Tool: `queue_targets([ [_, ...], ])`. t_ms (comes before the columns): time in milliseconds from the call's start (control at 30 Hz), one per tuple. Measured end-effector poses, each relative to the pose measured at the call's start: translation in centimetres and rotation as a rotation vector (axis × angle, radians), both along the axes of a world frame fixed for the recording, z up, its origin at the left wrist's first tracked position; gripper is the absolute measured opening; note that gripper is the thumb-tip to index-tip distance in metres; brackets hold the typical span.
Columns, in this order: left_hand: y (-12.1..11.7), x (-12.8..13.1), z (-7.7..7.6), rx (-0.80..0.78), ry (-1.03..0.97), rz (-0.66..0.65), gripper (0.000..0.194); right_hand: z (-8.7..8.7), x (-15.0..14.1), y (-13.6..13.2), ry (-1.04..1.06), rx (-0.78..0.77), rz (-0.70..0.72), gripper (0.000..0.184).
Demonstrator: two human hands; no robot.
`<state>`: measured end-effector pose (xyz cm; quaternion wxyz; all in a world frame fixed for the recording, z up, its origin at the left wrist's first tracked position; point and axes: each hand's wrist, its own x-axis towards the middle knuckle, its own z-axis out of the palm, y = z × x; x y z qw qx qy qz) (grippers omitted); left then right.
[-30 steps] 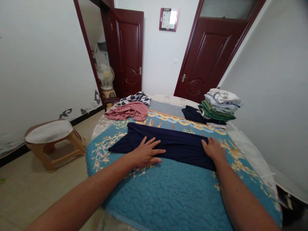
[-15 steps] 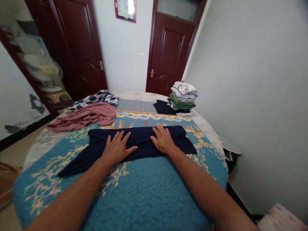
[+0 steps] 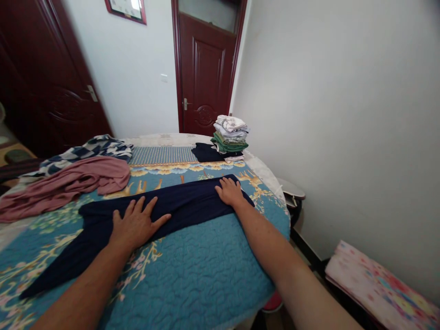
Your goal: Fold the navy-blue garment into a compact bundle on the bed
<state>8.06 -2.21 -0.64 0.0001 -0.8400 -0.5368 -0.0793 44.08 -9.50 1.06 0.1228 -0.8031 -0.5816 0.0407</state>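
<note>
Navy cloth [image 3: 172, 206] lies folded into a long band across the blue quilted bedspread [image 3: 192, 279] of a bed, its narrow tail running down toward the lower left of the view. The person's left hand [image 3: 135, 224] presses flat on the middle of the band, fingers [image 3: 147, 208] spread wide. The right hand [image 3: 229, 192] rests on the band's far right end, its fingers [image 3: 223, 183] slightly spread and lying flat, pinching nothing. Past the band, a dusty-pink cloth [image 3: 68, 183] sprawls over a navy-and-white checked cloth [image 3: 89, 149] at the bed's left side. Toward the far end sit a dark folded garment [image 3: 204, 152] and, touching it, a stack of folded clothes [image 3: 229, 135]. A folded floral quilt [image 3: 378, 284] lies low beside the bed on the right, near the wall.
</note>
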Motion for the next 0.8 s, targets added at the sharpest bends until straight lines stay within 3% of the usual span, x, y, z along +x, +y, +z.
queue_targets([
  [167, 0.1, -0.1, -0.1, -0.003, -0.001, 0.001, 0.103, 0.0, 2.9, -1.2, -0.031, 0.018, -0.237, 0.06],
  [433, -0.2, 0.0, 0.1, 0.014, 0.012, -0.008, 0.102, 1.2, 3.8, -0.8, -0.038, 0.007, -0.472, 0.059],
  [800, 0.0, -0.1, -0.2, 0.014, 0.006, -0.016, 0.101, 1.2, 5.5, -0.8, 0.074, -0.088, -0.347, 0.053],
])
